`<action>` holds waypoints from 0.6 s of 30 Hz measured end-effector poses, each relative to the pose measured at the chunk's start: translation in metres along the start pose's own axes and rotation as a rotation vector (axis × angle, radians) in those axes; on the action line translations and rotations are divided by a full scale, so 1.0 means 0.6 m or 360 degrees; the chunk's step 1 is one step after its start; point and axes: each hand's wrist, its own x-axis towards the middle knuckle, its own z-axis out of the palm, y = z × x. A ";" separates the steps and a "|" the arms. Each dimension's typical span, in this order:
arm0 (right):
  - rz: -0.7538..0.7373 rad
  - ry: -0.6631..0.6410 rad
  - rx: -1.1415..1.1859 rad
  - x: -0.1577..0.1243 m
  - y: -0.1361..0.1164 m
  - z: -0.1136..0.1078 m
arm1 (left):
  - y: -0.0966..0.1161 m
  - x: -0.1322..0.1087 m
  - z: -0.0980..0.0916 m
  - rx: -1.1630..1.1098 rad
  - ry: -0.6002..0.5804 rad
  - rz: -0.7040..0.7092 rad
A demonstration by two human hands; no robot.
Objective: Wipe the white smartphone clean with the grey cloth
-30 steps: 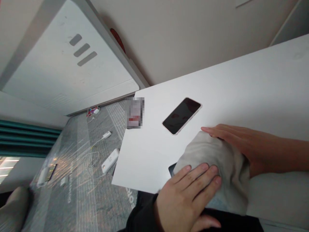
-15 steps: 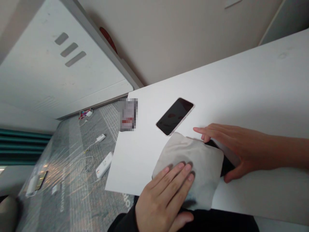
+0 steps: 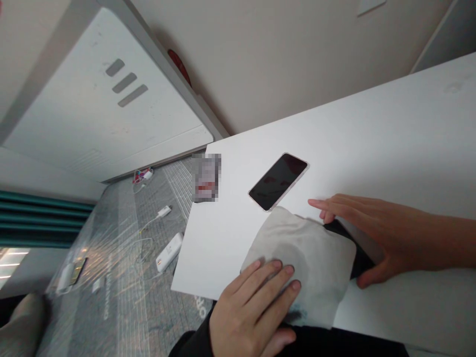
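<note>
A pale grey cloth [image 3: 312, 248] with a dark bluish mark near its lower edge lies over most of a flat black object [image 3: 362, 260]. Pressed on the cloth's lower left is my left hand [image 3: 256, 302], its fingers stretched flat. My right hand [image 3: 375, 238] holds the right end of the black object, thumb along the near edge and fingers at the far edge, index finger pointing out. The cloth hides the rest of that object, so its kind is unclear. Just beyond the cloth, a phone [image 3: 278, 181] with a dark screen and clear case lies face up.
The white table [image 3: 219, 238] ends at the left, where a pixelated item [image 3: 207, 178] sits by the edge. Beyond it, a plastic-covered grey mattress [image 3: 122, 292] bears a white power bank [image 3: 169, 253], cables and small chargers. A white headboard-like panel [image 3: 159, 119] stands behind.
The whole view has shifted, so everything sits slightly farther right. My left hand has slid a little left and down over the cloth. My right hand keeps its hold on the black object.
</note>
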 end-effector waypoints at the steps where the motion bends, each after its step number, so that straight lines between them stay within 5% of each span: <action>1: 0.0003 -0.0003 -0.0005 -0.001 0.001 0.001 | -0.001 0.001 -0.001 0.0007 0.0008 -0.0010; 18: 0.0024 0.0028 0.0021 -0.005 0.005 0.008 | -0.009 -0.008 -0.007 -0.0061 -0.0045 0.0010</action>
